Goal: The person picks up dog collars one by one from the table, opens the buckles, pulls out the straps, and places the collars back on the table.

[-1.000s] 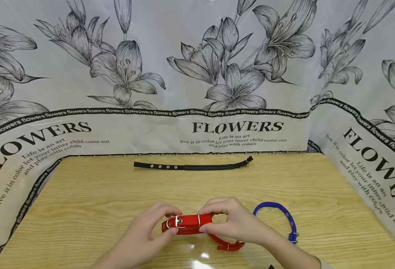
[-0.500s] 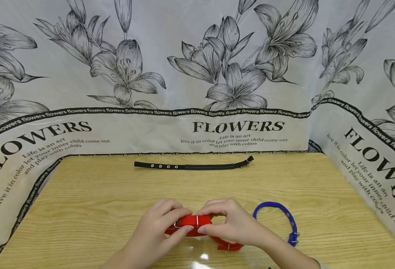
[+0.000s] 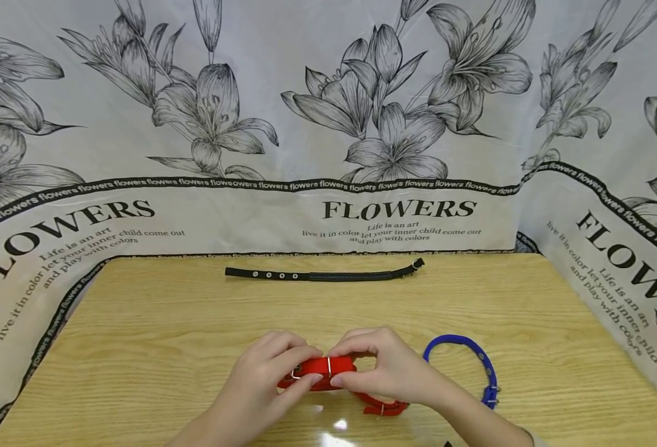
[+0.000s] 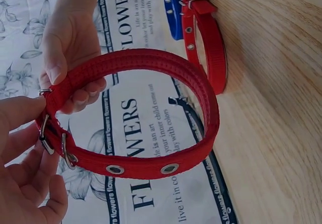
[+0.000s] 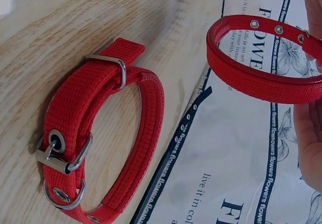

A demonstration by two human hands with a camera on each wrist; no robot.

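Both hands hold a red pet collar, fastened into a loop, above the table. My left hand [image 3: 261, 375] pinches the collar [image 3: 312, 367] beside its metal buckle, covering part of it. My right hand [image 3: 392, 367] pinches the strap just past the metal keeper loop, with thumb and fingers on opposite sides. In the left wrist view the held collar [image 4: 210, 116] shows its padded inside, a D-ring [image 4: 66, 151] and eyelets along the band. A second red collar [image 5: 65, 95], also buckled into a loop, stands on the table under my right hand.
A blue collar [image 3: 456, 339] lies curved on the table, right of my right hand. At the back of the wooden table [image 3: 166, 316] a black collar [image 3: 351, 277] lies stretched out. Flower-printed cloth [image 3: 250, 217] hangs behind and at both sides.
My left hand has slid right along the held collar, from behind the buckle to over it, bringing its thumb close to the right thumb. The right hand keeps its grip.
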